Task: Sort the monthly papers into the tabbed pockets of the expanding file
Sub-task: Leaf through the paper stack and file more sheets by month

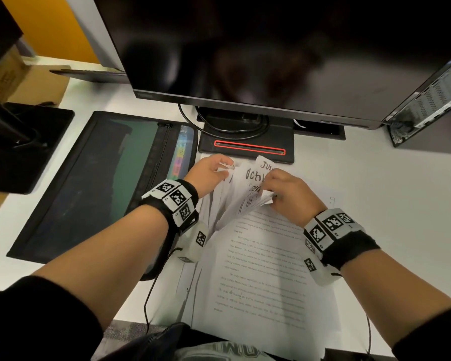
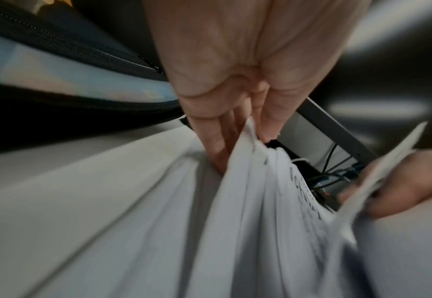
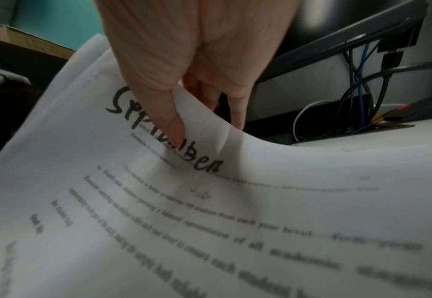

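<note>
I have the counter [image 1: 375, 204] in front of me with the dark monitor [image 1: 271, 61] filling the far side, and the expanding file [image 1: 89, 183] lying flat to my left, just beside the papers [image 1: 258, 256], its coloured tabs [image 1: 179, 162] showing at the far end. As I judge it, I'm at the step of leafing through the stack to read the month headings and choose a sheet, with nothing filed from this grasp yet. My left hand [image 1: 208, 169] has its fingers curled into the far edge of the fanned sheets, holding several upright. My right hand [image 1: 284, 191] pinches the top corner of the sheet marked September [image 3: 166, 131], thumb on the face and fingers behind, curling it towards me. Next I would need to free that one sheet from its neighbours, carry it left across to the file, and find the matching tab, which calls for a pocket opened wide enough for a limp page to slide in. The tab labels are too small to read from the head view, so I cannot tell which pocket is which, nor whether any pocket is already filled. Behind the September page I see handwritten headings that look like July and October, partly covered by my fingers. The left wrist view is blurred, and the near edge of the stack runs out of sight below the counter.
</note>
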{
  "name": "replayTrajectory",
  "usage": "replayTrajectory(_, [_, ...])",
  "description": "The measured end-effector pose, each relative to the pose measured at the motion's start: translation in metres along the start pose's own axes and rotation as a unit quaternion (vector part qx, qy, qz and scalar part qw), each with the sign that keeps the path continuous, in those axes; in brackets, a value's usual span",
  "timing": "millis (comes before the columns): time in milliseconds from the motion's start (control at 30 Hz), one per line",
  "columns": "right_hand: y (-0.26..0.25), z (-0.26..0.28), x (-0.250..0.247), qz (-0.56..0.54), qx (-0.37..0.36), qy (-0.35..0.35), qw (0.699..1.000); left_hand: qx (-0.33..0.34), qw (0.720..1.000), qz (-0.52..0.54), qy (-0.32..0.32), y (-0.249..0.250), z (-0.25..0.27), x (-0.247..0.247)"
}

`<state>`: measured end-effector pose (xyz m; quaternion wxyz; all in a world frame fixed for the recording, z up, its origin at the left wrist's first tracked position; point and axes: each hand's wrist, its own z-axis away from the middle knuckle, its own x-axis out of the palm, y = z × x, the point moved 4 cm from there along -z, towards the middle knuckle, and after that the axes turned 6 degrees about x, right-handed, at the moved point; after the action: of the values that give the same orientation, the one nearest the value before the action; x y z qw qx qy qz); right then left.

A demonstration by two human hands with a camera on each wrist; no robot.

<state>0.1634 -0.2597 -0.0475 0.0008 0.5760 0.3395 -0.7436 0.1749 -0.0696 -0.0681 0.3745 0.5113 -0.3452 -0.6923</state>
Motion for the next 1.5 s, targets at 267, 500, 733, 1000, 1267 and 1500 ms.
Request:
replayTrajectory(267, [0.011, 0.033, -0.015, -0.047, 0.087, -0.009, 0.995, 0.056, 0.97, -0.235, 0.034, 0.007, -0.004, 0.009])
replayTrajectory(500, [0.015, 0.033, -0.011, -0.033, 0.014, 0.005, 0.999, 0.084, 0.909, -0.393, -0.112, 0.017, -0.018, 0.036])
replayTrajectory(733, [0.018, 0.036, -0.022, -0.029, 0.04, 0.018, 0.999, 0.177, 0.937, -0.302, -0.013, 0.029, -0.011, 0.034])
replayTrajectory(1000, [0.012, 0.026, -0.016, 0.005, 0.044, -0.014, 0.999, 0.144, 0.986, 0.036, -0.077, 0.05, 0.009, 0.026])
replayTrajectory(1267, [0.011, 0.036, -0.016, -0.03, 0.105, -0.021, 0.994, 0.084, 0.933, -0.337, -0.09, 0.012, -0.016, 0.019])
replayTrajectory(1500, [0.017, 0.033, -0.004, -0.023, 0.031, -0.03, 0.999, 0.11, 0.925, -0.36, -0.059, 0.01, -0.013, 0.033])
